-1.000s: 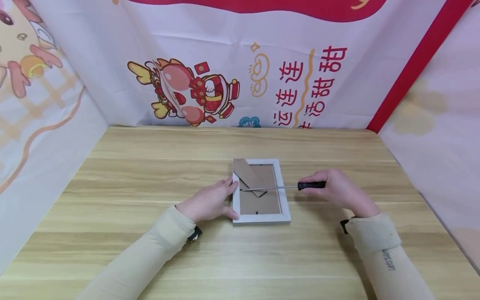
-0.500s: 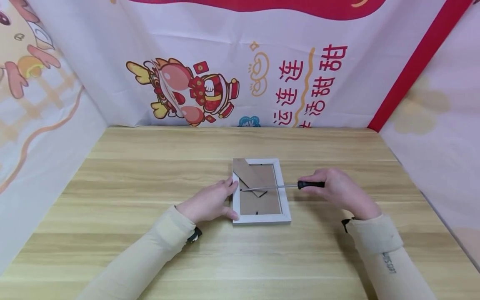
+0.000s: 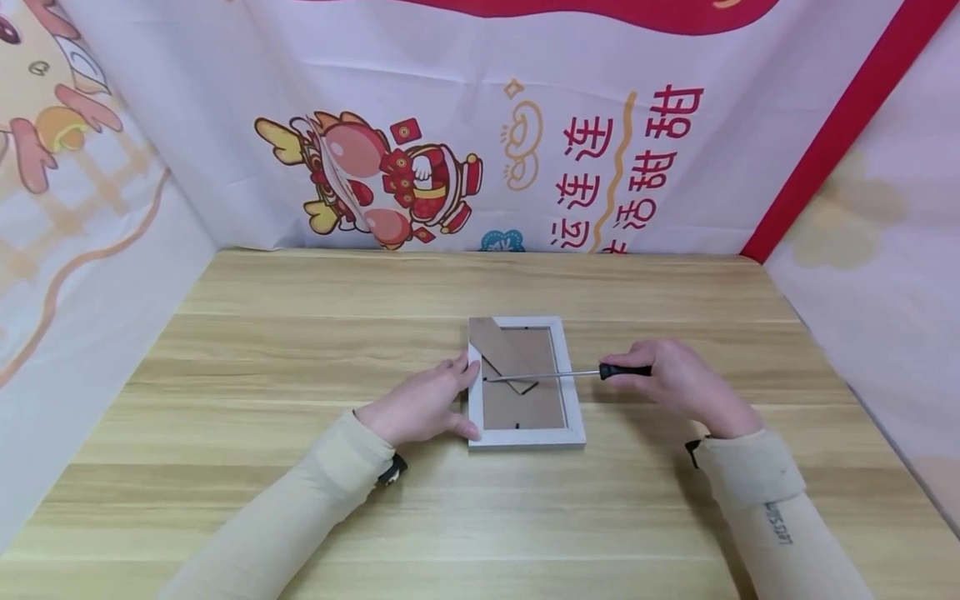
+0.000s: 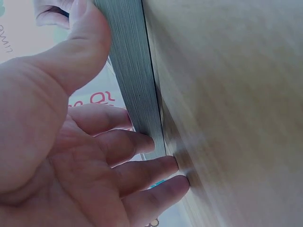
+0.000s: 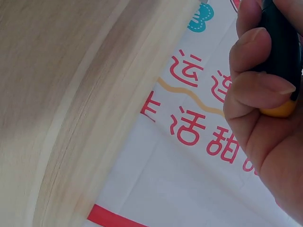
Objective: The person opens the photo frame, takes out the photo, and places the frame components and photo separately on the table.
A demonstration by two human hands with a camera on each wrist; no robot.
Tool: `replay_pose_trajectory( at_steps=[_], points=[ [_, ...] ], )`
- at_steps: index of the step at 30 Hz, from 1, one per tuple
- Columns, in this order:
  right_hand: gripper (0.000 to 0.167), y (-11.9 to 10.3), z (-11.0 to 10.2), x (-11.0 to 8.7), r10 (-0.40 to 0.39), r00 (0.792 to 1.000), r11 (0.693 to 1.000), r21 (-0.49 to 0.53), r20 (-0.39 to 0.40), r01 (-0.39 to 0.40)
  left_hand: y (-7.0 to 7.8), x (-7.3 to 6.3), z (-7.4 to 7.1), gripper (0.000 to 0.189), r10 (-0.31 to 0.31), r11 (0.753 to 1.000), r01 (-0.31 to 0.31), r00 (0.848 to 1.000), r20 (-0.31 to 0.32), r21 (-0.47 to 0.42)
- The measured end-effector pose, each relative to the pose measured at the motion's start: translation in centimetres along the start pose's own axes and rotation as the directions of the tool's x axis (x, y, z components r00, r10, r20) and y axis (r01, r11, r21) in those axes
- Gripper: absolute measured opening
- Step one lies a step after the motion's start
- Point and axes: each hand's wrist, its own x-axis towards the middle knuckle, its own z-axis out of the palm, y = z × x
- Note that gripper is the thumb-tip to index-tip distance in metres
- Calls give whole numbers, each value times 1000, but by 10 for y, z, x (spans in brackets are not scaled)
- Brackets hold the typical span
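Observation:
A white picture frame (image 3: 574, 408) lies back side up on the table, its brown backing board (image 3: 525, 412) showing. Slantwise across the upper left runs a brown stand flap (image 3: 498, 350). My left hand (image 3: 420, 404) steadies the frame's left side, thumb at the near corner and fingertips against the edge (image 4: 135, 80). From the right, my right hand (image 3: 678, 379) grips a screwdriver (image 3: 626, 371) by its black handle, whose end is yellow in the right wrist view. The thin metal shaft crosses the board, its tip beside a small dark tab (image 3: 486, 380) at the left inner edge.
The wood-grain table (image 3: 300, 333) extends around the frame. A white printed cloth (image 3: 420, 58) with red characters hangs behind it, and similar cloth stands at both sides. More dark tabs (image 3: 517, 426) sit along the frame's inner edge.
The head view has shifted slightly. Both hands, the frame and the screwdriver keep the same places relative to each other.

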Motion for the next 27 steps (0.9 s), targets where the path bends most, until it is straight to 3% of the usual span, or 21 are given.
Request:
replay_pose_trajectory(
  at_steps=[11, 27],
  points=[
    [31, -9, -2, -2, -55, 998, 996, -79, -30, 52, 0, 0, -2, 98, 11, 1000, -11, 1000, -1, 13],
    [32, -5, 1, 8, -75, 997, 994, -77, -9, 74, 1, -4, -5, 96, 35, 998, -36, 999, 9, 53]
  ],
)
